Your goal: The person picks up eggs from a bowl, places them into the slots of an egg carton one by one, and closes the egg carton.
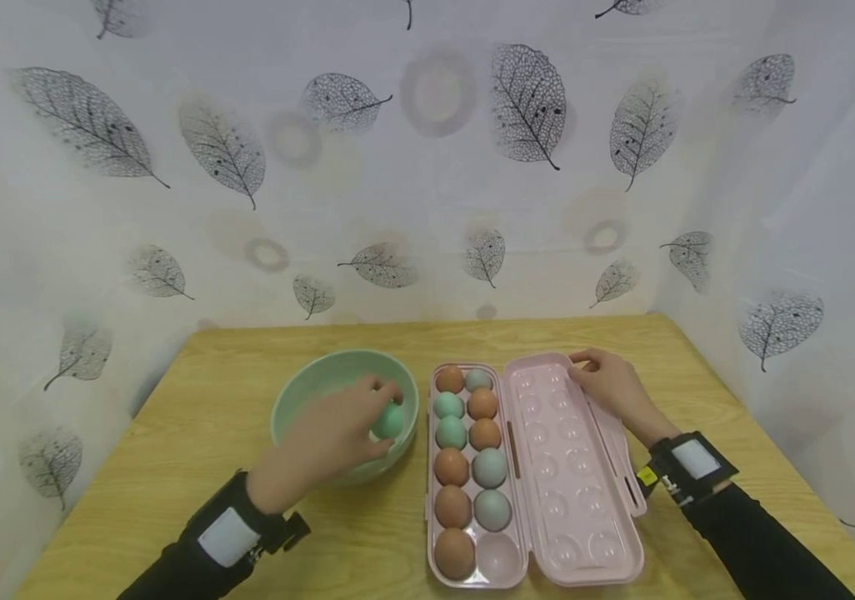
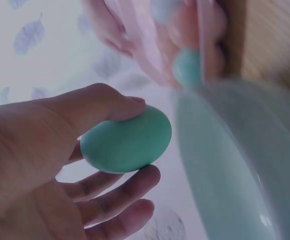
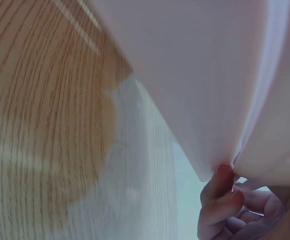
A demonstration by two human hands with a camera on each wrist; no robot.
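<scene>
My left hand (image 1: 330, 429) pinches a green egg (image 2: 127, 142) between thumb and fingers, over the right part of a pale green bowl (image 1: 303, 379). In the left wrist view the bowl's rim stands beside the egg, apart from it. To the right lies a pink plastic egg box (image 1: 433, 575) with its lid (image 1: 573, 550) folded open. Brown, green and pale grey-blue eggs sit in its cups; the front right cup (image 1: 498, 557) holds none. My right hand (image 1: 611, 387) holds the lid's far right corner, thumb and finger on its edge.
Everything stands on a wood-grain table (image 1: 195, 450). A white cloth (image 1: 435, 192) printed with grey leaves hangs behind the table and along both sides. A narrow pink flap (image 1: 615, 450) runs along the lid's right edge.
</scene>
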